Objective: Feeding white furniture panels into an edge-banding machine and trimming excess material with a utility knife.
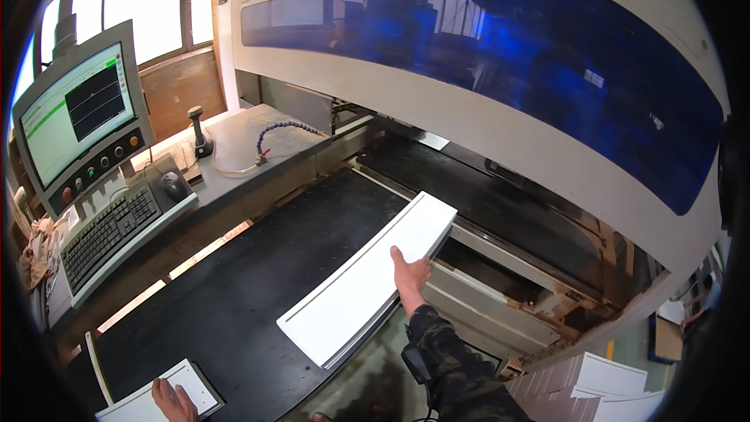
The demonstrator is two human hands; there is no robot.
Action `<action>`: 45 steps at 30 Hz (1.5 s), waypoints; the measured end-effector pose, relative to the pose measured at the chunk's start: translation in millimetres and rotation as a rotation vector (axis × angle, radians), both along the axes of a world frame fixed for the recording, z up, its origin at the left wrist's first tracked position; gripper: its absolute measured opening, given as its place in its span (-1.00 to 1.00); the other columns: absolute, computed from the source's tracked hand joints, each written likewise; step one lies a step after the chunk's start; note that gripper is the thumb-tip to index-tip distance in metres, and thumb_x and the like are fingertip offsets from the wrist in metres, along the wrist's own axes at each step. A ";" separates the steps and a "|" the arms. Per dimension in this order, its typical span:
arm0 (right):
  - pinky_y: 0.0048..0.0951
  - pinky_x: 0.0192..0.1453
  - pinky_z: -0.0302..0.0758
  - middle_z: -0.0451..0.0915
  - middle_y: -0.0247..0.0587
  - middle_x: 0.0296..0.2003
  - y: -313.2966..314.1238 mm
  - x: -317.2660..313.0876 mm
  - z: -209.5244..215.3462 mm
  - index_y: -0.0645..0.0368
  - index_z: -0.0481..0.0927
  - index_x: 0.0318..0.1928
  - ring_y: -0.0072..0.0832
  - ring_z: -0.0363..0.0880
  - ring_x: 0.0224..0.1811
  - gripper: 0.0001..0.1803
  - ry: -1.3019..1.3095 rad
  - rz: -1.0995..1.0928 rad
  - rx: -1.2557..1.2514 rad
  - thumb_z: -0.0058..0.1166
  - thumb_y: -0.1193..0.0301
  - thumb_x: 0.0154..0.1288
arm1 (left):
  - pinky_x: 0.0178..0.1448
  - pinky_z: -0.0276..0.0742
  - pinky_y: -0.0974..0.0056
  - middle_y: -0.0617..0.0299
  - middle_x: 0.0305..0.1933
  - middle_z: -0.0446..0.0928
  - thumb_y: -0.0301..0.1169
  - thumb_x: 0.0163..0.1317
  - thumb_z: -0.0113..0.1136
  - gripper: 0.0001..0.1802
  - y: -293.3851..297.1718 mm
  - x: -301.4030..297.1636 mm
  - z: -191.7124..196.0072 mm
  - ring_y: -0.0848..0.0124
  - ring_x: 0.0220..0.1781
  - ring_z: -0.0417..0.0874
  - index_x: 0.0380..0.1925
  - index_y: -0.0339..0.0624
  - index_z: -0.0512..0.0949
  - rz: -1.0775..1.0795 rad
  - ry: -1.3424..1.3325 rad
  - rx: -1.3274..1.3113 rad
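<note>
On the black table (pixel 219 305), a long white panel (pixel 363 285) lies aslant along the right edge, with a narrow groove near its left long side. The right hand (pixel 408 272) holds this panel at its right long edge: the thumb is on the top face, and the other fingers bend down past the edge, so their tips are hidden. A camouflage sleeve (pixel 461 363) covers this arm. At the lower left, the left hand (pixel 173 402) rests with its fingers on a second white panel (pixel 195 383), which is cut by the border of the view; whether it grips this panel, I cannot tell.

Above the far side stands a large pale machine with a blue window (pixel 484 23). To the left are a control screen (pixel 78 113), a black keyboard (pixel 111 228) and a mouse (pixel 173 187). Behind the mouse, a handheld scanner (pixel 201 134) stands upright, near a blue jointed hose (pixel 280 126). At the lower right, more white panels (pixel 605 377) are visible.
</note>
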State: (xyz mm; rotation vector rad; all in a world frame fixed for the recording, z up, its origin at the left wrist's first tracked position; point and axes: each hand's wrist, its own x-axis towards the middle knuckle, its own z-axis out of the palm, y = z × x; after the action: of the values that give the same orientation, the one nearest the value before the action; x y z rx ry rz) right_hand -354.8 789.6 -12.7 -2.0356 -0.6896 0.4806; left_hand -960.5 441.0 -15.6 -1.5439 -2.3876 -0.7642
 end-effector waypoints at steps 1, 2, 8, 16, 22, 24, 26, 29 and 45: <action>0.19 0.70 0.26 0.44 0.50 0.42 -0.5 -1.3 1.4 0.64 0.33 0.48 0.30 0.34 0.55 0.26 0.003 0.002 -0.004 0.50 -0.28 0.25 | 0.65 0.37 -0.24 -0.47 0.45 0.56 -0.09 0.65 0.23 -0.37 -0.4 -1.4 1.2 -0.37 0.52 0.51 0.33 -0.53 0.63 -0.006 -0.006 -0.026; 0.18 0.71 0.25 0.44 0.50 0.42 -1.5 1.1 1.1 0.66 0.31 0.49 0.31 0.33 0.56 0.28 0.003 -0.001 -0.006 0.50 -0.28 0.25 | 0.66 0.37 -0.23 -0.47 0.46 0.55 -0.09 0.64 0.24 -0.37 -0.3 -1.9 0.4 -0.36 0.53 0.50 0.34 -0.53 0.63 -0.016 -0.015 -0.051; 0.19 0.74 0.24 0.37 0.54 0.51 -2.6 -4.9 7.1 0.67 0.29 0.51 0.34 0.26 0.63 0.29 0.043 0.024 -0.002 0.51 -0.26 0.26 | 0.68 0.35 -0.22 -0.49 0.46 0.53 -0.13 0.64 0.24 -0.38 -4.6 -4.3 -3.7 -0.36 0.54 0.49 0.35 -0.54 0.61 0.002 -0.056 0.012; 0.17 0.74 0.25 0.40 0.54 0.49 -3.1 -0.9 -1.4 0.68 0.29 0.52 0.35 0.28 0.63 0.30 0.000 0.010 0.029 0.52 -0.25 0.25 | 0.70 0.33 -0.23 -0.50 0.49 0.51 -0.17 0.63 0.22 -0.40 -0.7 1.3 9.7 -0.38 0.56 0.47 0.35 -0.55 0.60 -0.009 -0.057 -0.023; 0.17 0.71 0.31 0.48 0.57 0.45 -0.8 -3.2 2.8 0.72 0.34 0.49 0.35 0.38 0.59 0.31 -0.056 -0.005 0.007 0.52 -0.29 0.22 | 0.67 0.33 -0.26 -0.50 0.49 0.52 -0.16 0.64 0.23 -0.40 -3.6 -5.0 -0.9 -0.38 0.55 0.47 0.35 -0.56 0.59 0.004 -0.047 -0.018; 0.19 0.70 0.32 0.45 0.58 0.47 -2.5 0.1 1.7 0.71 0.34 0.49 0.37 0.37 0.59 0.33 -0.053 -0.009 -0.020 0.51 -0.32 0.22 | 0.67 0.32 -0.27 -0.48 0.48 0.52 -0.15 0.64 0.23 -0.39 -1.8 1.1 7.5 -0.38 0.55 0.46 0.35 -0.56 0.58 0.000 -0.057 -0.055; 0.19 0.69 0.33 0.45 0.58 0.47 -1.6 1.8 -0.1 0.71 0.34 0.49 0.38 0.38 0.58 0.33 -0.060 -0.023 -0.013 0.51 -0.32 0.21 | 0.67 0.32 -0.27 -0.47 0.48 0.53 -0.14 0.65 0.23 -0.39 0.7 1.1 2.9 -0.38 0.55 0.46 0.35 -0.56 0.58 0.000 -0.046 -0.006; 0.21 0.67 0.34 0.45 0.56 0.45 0.7 1.7 -1.9 0.69 0.34 0.48 0.37 0.37 0.56 0.32 -0.057 -0.031 -0.017 0.51 -0.34 0.22 | 0.68 0.31 -0.27 -0.46 0.47 0.53 -0.11 0.66 0.21 -0.38 -1.4 -0.5 3.9 -0.36 0.56 0.46 0.34 -0.55 0.59 -0.019 -0.056 -0.026; 0.19 0.71 0.27 0.34 0.50 0.49 -10.4 -5.0 22.9 0.60 0.29 0.49 0.27 0.23 0.63 0.24 0.019 0.040 -0.044 0.46 -0.32 0.32 | 0.63 0.37 -0.21 -0.48 0.46 0.52 -0.07 0.69 0.15 -0.34 -9.1 -53.7 -63.3 -0.33 0.52 0.49 0.39 -0.54 0.58 -0.026 -0.577 0.133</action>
State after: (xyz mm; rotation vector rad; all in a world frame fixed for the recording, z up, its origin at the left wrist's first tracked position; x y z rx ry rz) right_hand -359.8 779.2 10.1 -2.0586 -0.7145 0.5419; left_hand -1014.2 432.0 -78.9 -1.4464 -2.6148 -1.5149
